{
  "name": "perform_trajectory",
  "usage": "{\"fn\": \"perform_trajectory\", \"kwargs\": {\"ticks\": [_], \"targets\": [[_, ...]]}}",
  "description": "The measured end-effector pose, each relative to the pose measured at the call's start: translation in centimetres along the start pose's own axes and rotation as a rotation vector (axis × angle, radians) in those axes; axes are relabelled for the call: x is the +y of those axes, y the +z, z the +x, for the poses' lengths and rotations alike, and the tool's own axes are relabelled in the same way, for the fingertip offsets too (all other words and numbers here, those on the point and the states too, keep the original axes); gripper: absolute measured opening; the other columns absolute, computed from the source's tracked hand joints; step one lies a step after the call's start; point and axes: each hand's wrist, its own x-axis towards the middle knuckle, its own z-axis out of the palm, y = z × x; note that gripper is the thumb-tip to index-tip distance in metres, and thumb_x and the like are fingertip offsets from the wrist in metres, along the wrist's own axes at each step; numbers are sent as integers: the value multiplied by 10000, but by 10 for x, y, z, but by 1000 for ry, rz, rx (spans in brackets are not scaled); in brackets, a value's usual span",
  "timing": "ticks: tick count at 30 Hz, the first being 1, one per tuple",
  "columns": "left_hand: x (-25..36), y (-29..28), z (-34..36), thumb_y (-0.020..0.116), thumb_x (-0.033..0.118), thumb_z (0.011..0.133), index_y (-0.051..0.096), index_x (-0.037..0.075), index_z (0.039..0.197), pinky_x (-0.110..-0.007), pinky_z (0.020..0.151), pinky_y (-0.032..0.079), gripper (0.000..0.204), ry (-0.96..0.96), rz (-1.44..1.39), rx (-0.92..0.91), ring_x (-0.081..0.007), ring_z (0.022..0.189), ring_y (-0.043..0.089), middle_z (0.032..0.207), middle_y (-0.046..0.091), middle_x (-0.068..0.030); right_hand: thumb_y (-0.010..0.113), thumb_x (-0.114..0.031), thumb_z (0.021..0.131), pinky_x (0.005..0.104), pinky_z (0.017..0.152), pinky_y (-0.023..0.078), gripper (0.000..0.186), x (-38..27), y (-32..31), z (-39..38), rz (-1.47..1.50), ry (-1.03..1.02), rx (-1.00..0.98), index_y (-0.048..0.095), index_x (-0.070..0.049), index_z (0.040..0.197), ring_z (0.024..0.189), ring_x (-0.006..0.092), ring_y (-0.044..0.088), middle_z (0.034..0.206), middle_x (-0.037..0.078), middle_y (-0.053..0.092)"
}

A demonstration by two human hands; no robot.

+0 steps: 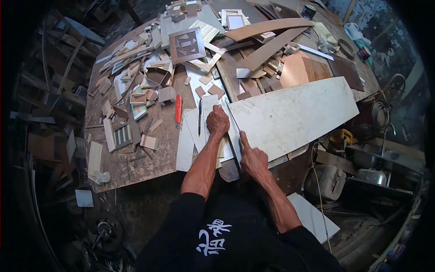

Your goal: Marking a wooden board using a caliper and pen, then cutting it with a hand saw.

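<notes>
My left hand point(218, 120) is closed in a fist and pressed down on a narrow pale board point(210, 100) at the table's near edge. To its right, my right hand point(254, 159) is wrapped round the near end of a long thin tool with a narrow metal blade point(233, 118), its forefinger stretched along it. The grip hides the handle, so I cannot tell the tool's exact kind. The blade points away from me, beside a large white panel point(294, 119). A dark pencil-like stick point(200, 119) and a red-handled utility knife point(178, 111) lie left of my left hand.
Wood offcuts and small box pieces cover the left of the worktable point(136, 170). A square frame point(186, 44) and curved brown boards point(267, 29) lie farther back. Right of the table are a jerrycan point(327, 182), a hanging cord point(314, 174) and a sink point(378, 156).
</notes>
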Motion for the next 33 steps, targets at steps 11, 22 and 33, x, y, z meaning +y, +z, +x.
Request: {"fn": "perform_trajectory", "kwargs": {"ticks": [11,22,33], "targets": [[4,5,0,382,279,951,574,25,899,-545,676,463,322,-16,12,-24,-457,748,612,766,632,-268,426,-113,825,528,570,452,676,0,-7,7,-6,-30,62,202,-169,1461,602,439,598,658,262,605],[-3,9,2,404,272,952,566,29,866,-547,631,449,304,35,-24,24,-463,698,595,719,615,-264,460,-110,799,532,563,455,701,0,-13,22,-1,-35,55,219,-150,1456,610,426,613,659,259,611],[5,7,-1,387,273,962,518,16,956,-543,691,446,288,-48,-123,11,-467,787,595,812,623,-274,512,-96,732,504,632,477,802,-3,-25,36,71,-12,-5,182,-160,1460,670,428,628,726,271,632]]}}
